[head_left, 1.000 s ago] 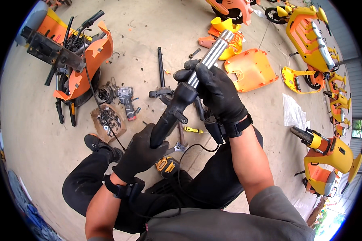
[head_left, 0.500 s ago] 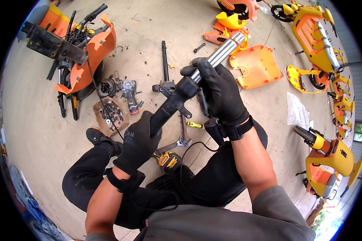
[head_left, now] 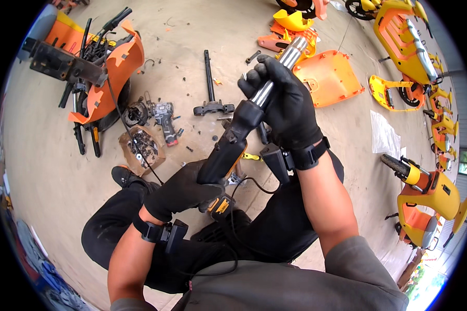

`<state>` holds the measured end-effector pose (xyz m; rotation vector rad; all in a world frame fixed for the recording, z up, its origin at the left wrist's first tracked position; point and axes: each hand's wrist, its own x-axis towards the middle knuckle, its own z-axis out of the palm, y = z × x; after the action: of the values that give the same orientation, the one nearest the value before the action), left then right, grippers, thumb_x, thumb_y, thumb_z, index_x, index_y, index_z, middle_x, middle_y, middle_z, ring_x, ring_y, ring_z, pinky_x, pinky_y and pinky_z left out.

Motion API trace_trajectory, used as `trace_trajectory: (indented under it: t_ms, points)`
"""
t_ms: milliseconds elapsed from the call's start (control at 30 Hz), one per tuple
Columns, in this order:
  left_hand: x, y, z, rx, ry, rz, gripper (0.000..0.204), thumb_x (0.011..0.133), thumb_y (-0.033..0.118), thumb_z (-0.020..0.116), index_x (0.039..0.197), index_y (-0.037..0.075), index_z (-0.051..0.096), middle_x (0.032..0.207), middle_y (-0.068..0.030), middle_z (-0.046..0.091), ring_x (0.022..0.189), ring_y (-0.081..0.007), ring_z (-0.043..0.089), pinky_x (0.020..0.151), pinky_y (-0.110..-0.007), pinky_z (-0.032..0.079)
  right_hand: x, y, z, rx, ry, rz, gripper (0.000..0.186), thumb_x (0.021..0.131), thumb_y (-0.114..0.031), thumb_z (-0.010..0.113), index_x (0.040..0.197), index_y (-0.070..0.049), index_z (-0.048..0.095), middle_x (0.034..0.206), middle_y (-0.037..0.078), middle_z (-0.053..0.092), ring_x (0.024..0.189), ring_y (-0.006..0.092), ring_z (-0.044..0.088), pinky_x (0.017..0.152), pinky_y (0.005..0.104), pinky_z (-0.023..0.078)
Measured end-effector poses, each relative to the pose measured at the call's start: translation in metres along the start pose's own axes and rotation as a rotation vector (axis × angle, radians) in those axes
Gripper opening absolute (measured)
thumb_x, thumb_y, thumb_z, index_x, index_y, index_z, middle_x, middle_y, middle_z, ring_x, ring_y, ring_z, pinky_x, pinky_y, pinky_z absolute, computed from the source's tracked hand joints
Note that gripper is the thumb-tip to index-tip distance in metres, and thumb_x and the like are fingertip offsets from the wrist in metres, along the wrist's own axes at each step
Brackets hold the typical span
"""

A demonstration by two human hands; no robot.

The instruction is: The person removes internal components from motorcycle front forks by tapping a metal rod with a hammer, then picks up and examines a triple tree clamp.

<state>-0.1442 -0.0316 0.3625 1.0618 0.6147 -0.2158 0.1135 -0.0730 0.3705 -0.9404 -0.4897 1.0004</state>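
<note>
Both my gloved hands hold a front fork leg (head_left: 246, 117), a black lower tube with a shiny chrome upper tube, tilted up to the right. My left hand (head_left: 179, 191) wraps round the lower end of the black tube. Curled around the chrome tube is my right hand (head_left: 291, 106), just above the black collar; the chrome end sticks out past it. Under the fork leg on the floor is a yellow-and-black power tool (head_left: 220, 206), partly hidden. A black fork crown with a steering stem (head_left: 211, 106) lies beyond the fork leg.
Left lie a grey impact driver (head_left: 165, 123) and a cardboard box (head_left: 157, 155) of small screws. A partly stripped scooter with an orange panel (head_left: 120, 72) stands far left. An orange panel (head_left: 329, 78) lies right of my right hand; yellow scooters (head_left: 430, 197) line the right side.
The fork leg has turned about its length, so its side bracket no longer shows as before. My left hand has rotated with it; the right hand's fingers have shifted on the chrome tube.
</note>
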Motion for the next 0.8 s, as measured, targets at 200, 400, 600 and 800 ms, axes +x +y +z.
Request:
trace_trajectory:
  t_ms: [200,400,600,800]
  points:
    - [0.002,0.008,0.008,0.152,0.057,0.009,0.028,0.083,0.014,0.071,0.105,0.002,0.059,0.076,-0.0027,0.059,0.058,-0.0095,0.056,0.052,-0.025,0.047,0.010,-0.019,-0.013,0.295,0.118,0.073,0.017,0.102,-0.024,0.057,0.103,-0.007,0.057,0.084,0.000,0.053,0.067,0.0077,0.053,0.069,0.0291,0.054]
    - [-0.003,0.000,0.024,0.483,0.288,0.191,0.030,0.082,0.018,0.071,0.105,0.001,0.061,0.078,-0.0145,0.061,0.064,-0.0237,0.061,0.063,-0.037,0.049,0.011,-0.029,-0.009,0.341,0.183,0.070,0.025,0.104,-0.032,0.055,0.086,-0.015,0.054,0.065,-0.009,0.043,0.051,0.0039,0.039,0.056,0.0243,0.046]
    - [-0.014,0.017,0.023,0.479,0.260,0.184,0.030,0.080,0.018,0.070,0.104,0.000,0.063,0.077,-0.0156,0.062,0.072,-0.0255,0.062,0.070,-0.038,0.049,0.014,-0.022,-0.015,0.673,-0.249,0.129,0.031,0.107,-0.033,0.048,0.079,-0.020,0.050,0.062,-0.011,0.042,0.048,0.0027,0.038,0.060,0.0261,0.042]
    - [-0.015,0.032,0.024,0.425,0.238,0.113,0.034,0.080,0.017,0.068,0.108,-0.002,0.063,0.077,-0.0137,0.064,0.070,-0.0232,0.062,0.069,-0.036,0.049,0.015,-0.026,-0.004,0.670,-0.233,0.111,0.035,0.108,-0.030,0.043,0.077,-0.017,0.050,0.060,-0.013,0.041,0.047,0.0023,0.036,0.064,0.0273,0.042]
